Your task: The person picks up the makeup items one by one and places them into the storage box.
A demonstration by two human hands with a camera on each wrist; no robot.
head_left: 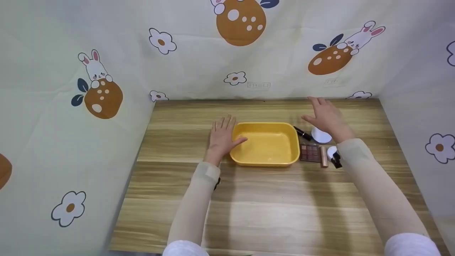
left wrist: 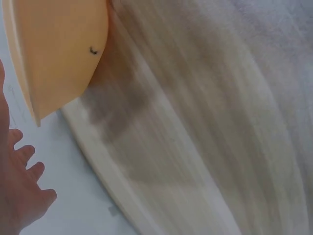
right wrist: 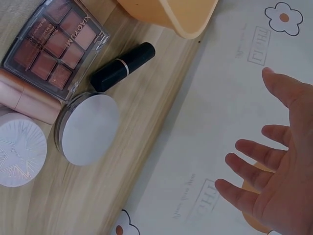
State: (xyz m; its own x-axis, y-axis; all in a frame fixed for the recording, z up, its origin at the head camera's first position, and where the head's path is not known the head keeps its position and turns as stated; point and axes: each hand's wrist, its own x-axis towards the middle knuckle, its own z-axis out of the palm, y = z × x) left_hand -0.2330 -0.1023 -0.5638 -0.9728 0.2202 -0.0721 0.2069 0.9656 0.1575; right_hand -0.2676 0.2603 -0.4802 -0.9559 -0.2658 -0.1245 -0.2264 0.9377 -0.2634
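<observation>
A yellow rectangular basin (head_left: 265, 164) sits in the middle of the wooden table. My left hand (head_left: 222, 137) is at its left rim, fingers spread and thumb reaching over the edge. In the left wrist view, the left hand (left wrist: 29, 191) shows beside the basin's wall (left wrist: 63, 58). My right hand (head_left: 325, 115) hovers with straight fingers above the cosmetics, holding nothing. Below it lie a black lipstick tube (right wrist: 123, 67), a round white compact (right wrist: 90, 128), an eyeshadow palette (right wrist: 56, 41), a rose-gold tube (right wrist: 29, 95) and a white round case with a star pattern (right wrist: 19, 149).
The wooden table (head_left: 170, 195) ends at a pale cloth (head_left: 192, 64) with rabbits and flowers, which hangs behind it and on both sides. The cosmetics are bunched close to the basin's right side.
</observation>
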